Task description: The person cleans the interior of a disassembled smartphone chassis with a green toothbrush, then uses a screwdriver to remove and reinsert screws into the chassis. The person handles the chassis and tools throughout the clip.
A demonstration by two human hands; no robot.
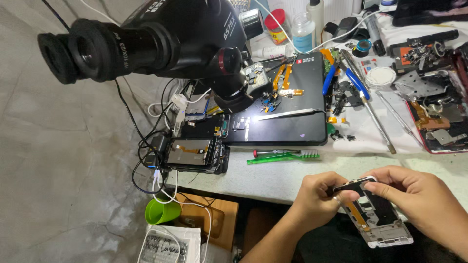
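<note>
Opened white phone frame [375, 214], inner side up, tilted, apparently stripped, below the bench edge

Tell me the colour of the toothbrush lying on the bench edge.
Green, with white bristles; the toothbrush shows in the head view.

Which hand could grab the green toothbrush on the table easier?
Probably the left hand: it is nearer the green toothbrush. The right hand sits farther away. Both grip the opened phone.
</note>
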